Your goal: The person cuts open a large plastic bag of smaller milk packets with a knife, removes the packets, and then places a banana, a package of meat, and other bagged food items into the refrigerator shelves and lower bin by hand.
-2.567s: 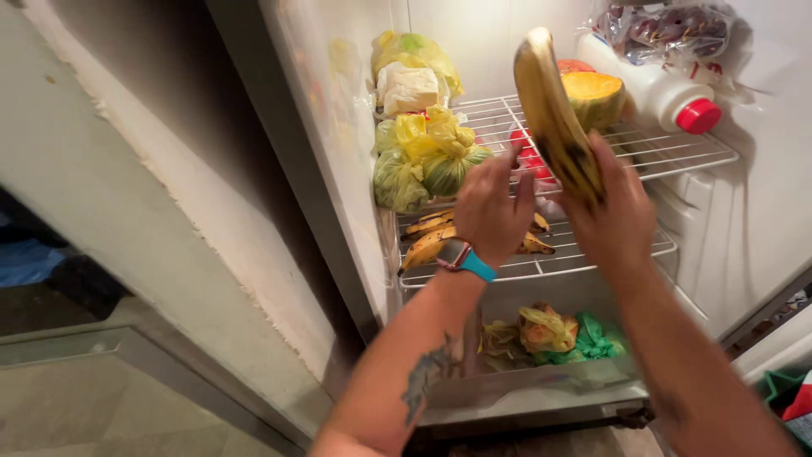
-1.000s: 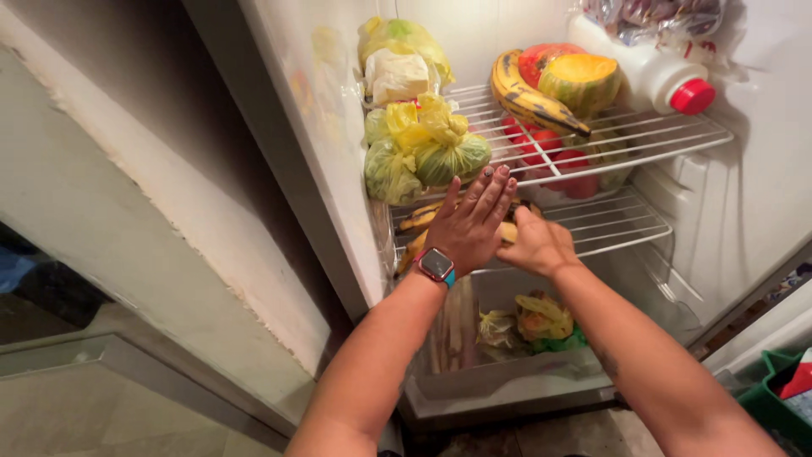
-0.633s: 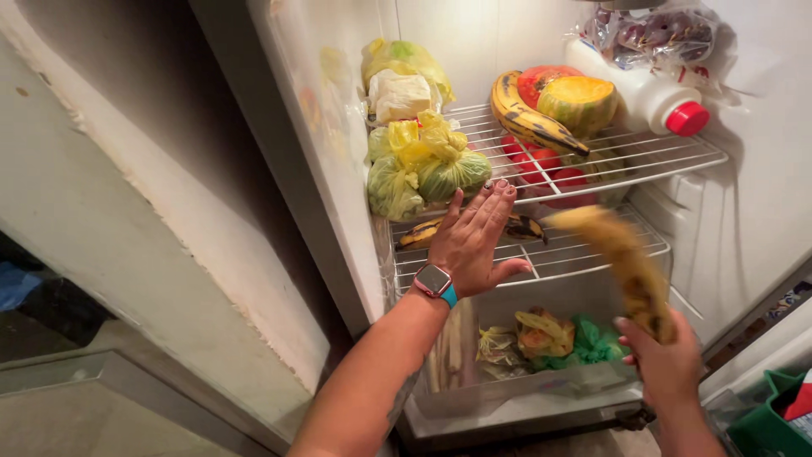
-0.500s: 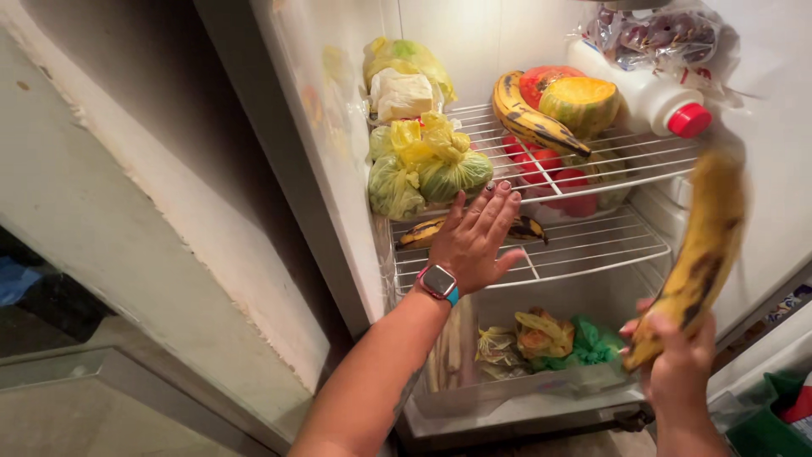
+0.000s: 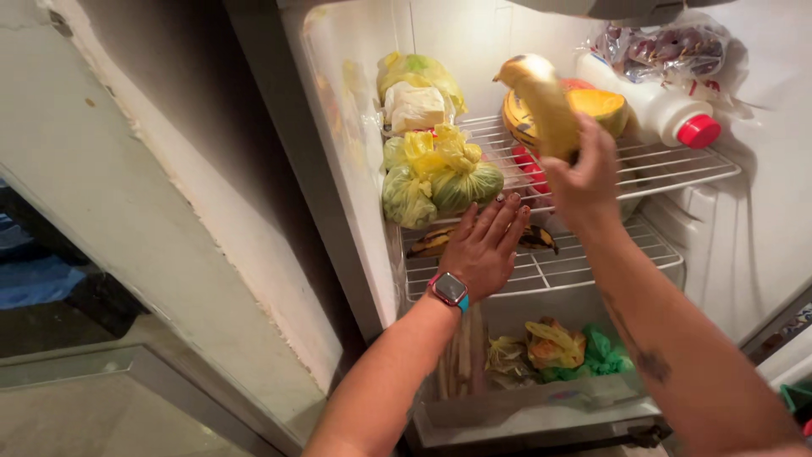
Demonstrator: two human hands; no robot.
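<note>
Fingers (image 5: pixel 584 140) of the right hand (image 5: pixel 582 173) are wrapping tight around the lower end of a ripe plantain (image 5: pixel 541 101), holding it up in front of the upper wire shelf (image 5: pixel 677 165); the fruit's long axis is running up and slightly left from the fist, tip pointing toward the fridge back wall. Left hand (image 5: pixel 486 245) is lying flat and empty, fingers spread, on the front of the lower wire shelf (image 5: pixel 609 254), a watch (image 5: pixel 450 289) on that wrist. Nearest the camera, the bottom drawer (image 5: pixel 524 406) is sitting open with small tied bags, yellow and green (image 5: pixel 554 343). Just past the left fingertips, dark-spotted plantains (image 5: pixel 440 241) are lying flat along the lower shelf. Farther up, the right hand is the nearer one to the upper shelf, the landing spot lying just behind and below the held fruit (another plantain (image 5: pixel 514 127) and a cut squash (image 5: pixel 602 108) are already crowding that spot). Bagged greens (image 5: pixel 440 173) are filling the shelf's left side, a white bottle with red cap (image 5: pixel 668 110) is lying on the right, so open rack is showing mainly along the front right wires. Shelf front edge is sitting close under the right wrist.
</note>
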